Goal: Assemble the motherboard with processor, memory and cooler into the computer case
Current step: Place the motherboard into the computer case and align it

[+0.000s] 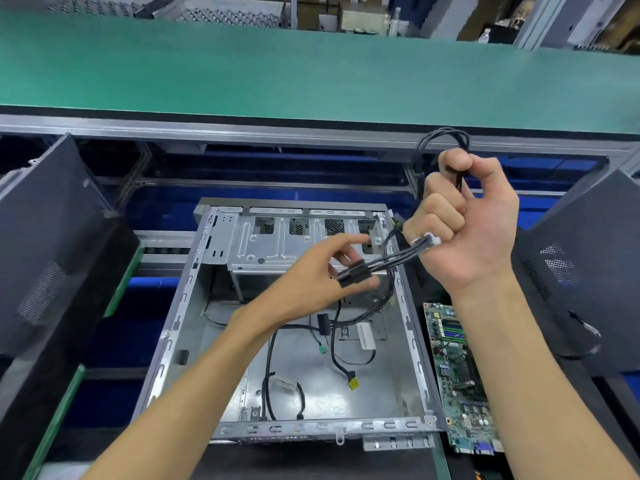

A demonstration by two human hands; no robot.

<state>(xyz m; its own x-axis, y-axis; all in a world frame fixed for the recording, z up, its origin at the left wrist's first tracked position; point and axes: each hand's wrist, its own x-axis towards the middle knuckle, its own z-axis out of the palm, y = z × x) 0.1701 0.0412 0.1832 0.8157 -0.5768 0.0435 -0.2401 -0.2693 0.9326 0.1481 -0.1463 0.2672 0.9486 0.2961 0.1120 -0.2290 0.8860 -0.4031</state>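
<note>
Both hands lift the cable bundle (388, 259) clear of the computer case (242, 341), right hand (464, 223) fingers curled round it, left hand (329, 271) fingers pinching its black connector (353, 273); next, seating the motherboard (457, 375) likely needs the floor free.

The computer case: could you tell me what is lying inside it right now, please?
Inside the computer case lie only loose cables with green and yellow connectors, beneath a drive cage. The motherboard sits outside, to its right. The forearms cover part of the floor.
</note>
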